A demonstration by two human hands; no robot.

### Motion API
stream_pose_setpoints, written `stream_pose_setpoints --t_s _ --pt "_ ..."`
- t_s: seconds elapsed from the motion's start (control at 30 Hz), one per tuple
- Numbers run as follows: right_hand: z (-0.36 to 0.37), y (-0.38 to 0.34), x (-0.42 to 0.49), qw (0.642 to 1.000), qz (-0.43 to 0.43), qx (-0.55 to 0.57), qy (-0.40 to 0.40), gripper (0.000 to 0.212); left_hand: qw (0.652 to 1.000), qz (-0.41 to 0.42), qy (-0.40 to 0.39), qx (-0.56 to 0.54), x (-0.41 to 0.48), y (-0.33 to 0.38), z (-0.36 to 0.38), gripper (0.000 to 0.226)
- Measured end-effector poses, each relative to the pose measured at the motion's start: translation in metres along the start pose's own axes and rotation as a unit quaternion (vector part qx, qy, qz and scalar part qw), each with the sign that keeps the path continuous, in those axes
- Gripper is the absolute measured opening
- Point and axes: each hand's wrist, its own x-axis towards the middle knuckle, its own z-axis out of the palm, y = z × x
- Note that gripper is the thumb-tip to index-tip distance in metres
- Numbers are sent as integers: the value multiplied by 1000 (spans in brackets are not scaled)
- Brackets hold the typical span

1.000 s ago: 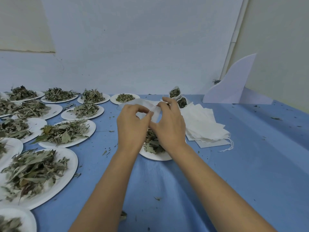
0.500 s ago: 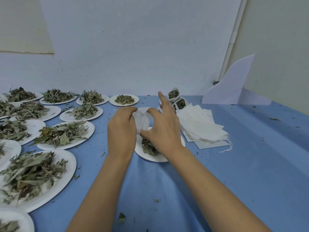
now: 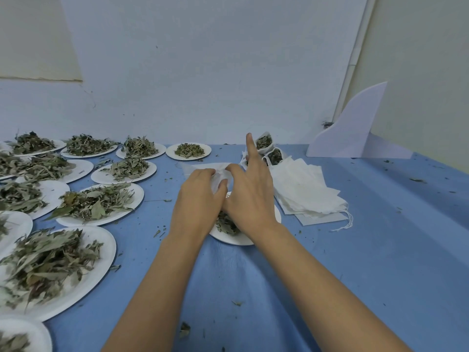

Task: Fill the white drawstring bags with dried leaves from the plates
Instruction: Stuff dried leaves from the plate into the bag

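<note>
A blue cloth [image 3: 355,250] is covering the table, running up to a pale wall [image 3: 203,72] beyond the hands. Plates of dried leaves [image 3: 138,195] are crowding the cloth left of the left hand. Right of the right hand a stack of empty bags [image 3: 304,194] is lying, with filled bags [image 3: 269,151] just beyond its fingertips. Further right the cloth is stretching wide, dotted with leaf crumbs. The left hand [image 3: 198,199] is gripping the white drawstring bag [image 3: 218,171] in curled fingers above a small plate [image 3: 238,238]. The right hand [image 3: 248,196] is pinching the same bag, one finger pointing straight out.
</note>
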Motion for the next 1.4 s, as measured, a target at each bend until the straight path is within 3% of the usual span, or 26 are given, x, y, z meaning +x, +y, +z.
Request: stream_pose_setpoints --t_s 0.1,0.43,0.7,0.83,0.93,1.0,1.07,1.13,1.2,1.3,1.4 --pt "3 -4 -2 1000 -8 8 -2 29 1000 -11 22 -19 -2 0 -2 34" --pt "8 17 1 986 51 159 -26 34 993 76 88 4 -1 -4 -13 20" --pt "6 14 0 997 0 -56 -54 27 974 145 92 150 -6 -2 -12 9" --pt "5 16 0 997 -21 -50 -54 29 978 142 89 125 -7 1 -11 7" --pt "3 16 4 991 33 94 -86 23 988 109 81 76 -7 0 -7 15" --pt "-6 16 8 944 109 298 -92 11 991 85 83 59 -6 -2 -5 18" --pt "-18 24 11 907 142 392 -64 6 992 68 91 46 -6 -4 -5 19" --pt "-29 36 11 924 115 356 -83 11 993 51 104 26 -5 -4 -5 18" --pt "-35 44 7 948 77 259 -169 25 993 32 116 15 -4 -5 -6 19" --pt "-30 49 -3 941 39 163 -293 47 994 -11 112 8 -1 -8 -6 26" --pt "-27 50 -11 944 10 132 -304 45 993 -34 116 -9 0 -7 -6 28"
